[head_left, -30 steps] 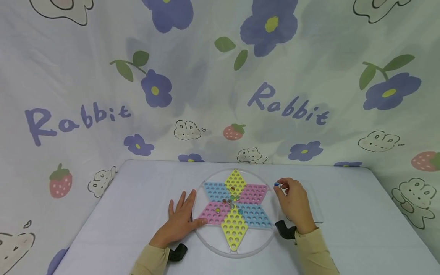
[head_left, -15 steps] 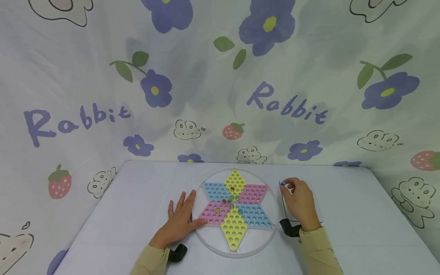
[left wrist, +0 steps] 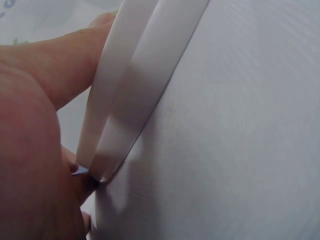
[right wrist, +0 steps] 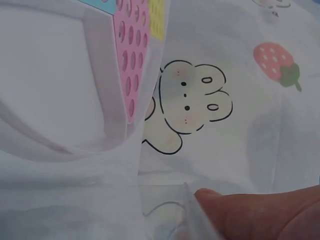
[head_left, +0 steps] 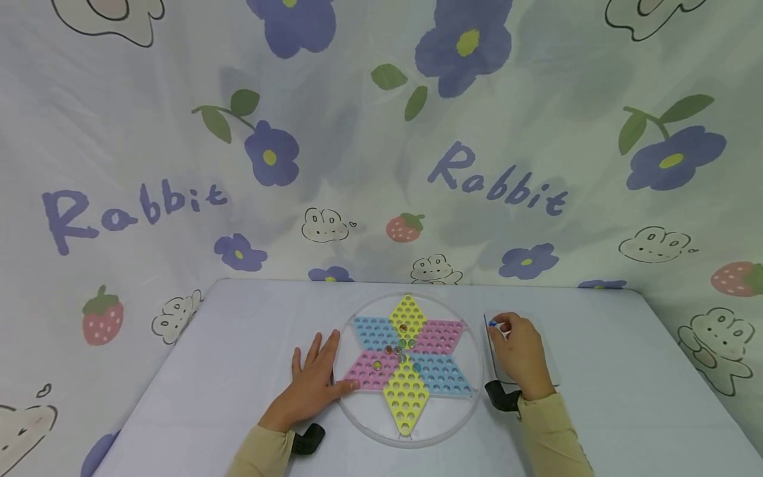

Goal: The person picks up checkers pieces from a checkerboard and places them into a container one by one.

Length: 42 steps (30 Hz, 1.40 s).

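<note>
Two hands work at a star-shaped marble board [head_left: 408, 361]. Left hand [head_left: 314, 383] lies flat, fingers straight, steadying the board's rim. Right hand [head_left: 520, 354] pinches a blue marble [head_left: 492, 323] over a clear box [head_left: 524, 381] beside the board. Roughly seven marbles [head_left: 403, 346] remain near the board's centre. Beyond hangs a floral cloth [head_left: 381, 132]; nothing blocks the surface.

The right hand [head_left: 520, 354] hides most of the clear box [head_left: 491, 344]; the marbles' [head_left: 402, 344] colours are too small to tell.
</note>
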### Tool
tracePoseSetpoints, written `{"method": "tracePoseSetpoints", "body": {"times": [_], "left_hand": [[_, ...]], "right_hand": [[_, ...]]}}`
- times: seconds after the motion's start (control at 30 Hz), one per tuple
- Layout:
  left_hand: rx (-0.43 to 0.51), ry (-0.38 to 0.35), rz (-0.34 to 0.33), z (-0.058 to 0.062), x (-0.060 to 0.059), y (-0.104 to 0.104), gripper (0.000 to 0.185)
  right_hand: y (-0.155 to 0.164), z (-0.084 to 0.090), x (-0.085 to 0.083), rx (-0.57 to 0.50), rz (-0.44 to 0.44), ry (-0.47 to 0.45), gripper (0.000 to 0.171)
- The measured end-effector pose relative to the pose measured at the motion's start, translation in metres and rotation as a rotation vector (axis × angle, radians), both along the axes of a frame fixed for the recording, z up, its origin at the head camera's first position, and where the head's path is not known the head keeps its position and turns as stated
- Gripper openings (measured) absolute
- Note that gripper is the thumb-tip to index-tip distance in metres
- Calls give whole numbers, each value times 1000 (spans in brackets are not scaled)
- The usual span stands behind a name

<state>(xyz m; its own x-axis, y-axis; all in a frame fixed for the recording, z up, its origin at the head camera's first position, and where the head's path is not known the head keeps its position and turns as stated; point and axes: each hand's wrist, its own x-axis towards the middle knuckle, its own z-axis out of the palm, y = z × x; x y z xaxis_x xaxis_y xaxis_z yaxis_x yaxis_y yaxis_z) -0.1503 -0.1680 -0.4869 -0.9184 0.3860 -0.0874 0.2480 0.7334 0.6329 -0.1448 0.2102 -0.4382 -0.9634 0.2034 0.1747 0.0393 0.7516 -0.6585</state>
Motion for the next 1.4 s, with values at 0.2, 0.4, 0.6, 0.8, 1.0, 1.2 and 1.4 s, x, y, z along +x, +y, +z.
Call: {"method": "tracePoseSetpoints", "body": {"times": [0.2,0.4,0.6,0.8,1.0,1.2,1.4], "left_hand": [[-4,-1,4,0,0,0,105],[1,7,7,0,0,1,105],[-9,21,6,-2,0,0,105],[-12,18,5,-2,0,0,105],[-9,17,8,0,0,0,105],[-11,16,7,0,0,0,105],[-7,14,10,1,0,1,105]], "right_hand": [[1,-2,-1,9,10,-42,24],[2,-6,-2,26,12,-85,25],[2,-6,-2,27,6,-79,25],[-2,-1,0,29,3,-30,26],[-12,11,4,7,17,15,25],[-23,19,7,-22,34,36,24],[-33,18,9,-33,63,49,23]]}}
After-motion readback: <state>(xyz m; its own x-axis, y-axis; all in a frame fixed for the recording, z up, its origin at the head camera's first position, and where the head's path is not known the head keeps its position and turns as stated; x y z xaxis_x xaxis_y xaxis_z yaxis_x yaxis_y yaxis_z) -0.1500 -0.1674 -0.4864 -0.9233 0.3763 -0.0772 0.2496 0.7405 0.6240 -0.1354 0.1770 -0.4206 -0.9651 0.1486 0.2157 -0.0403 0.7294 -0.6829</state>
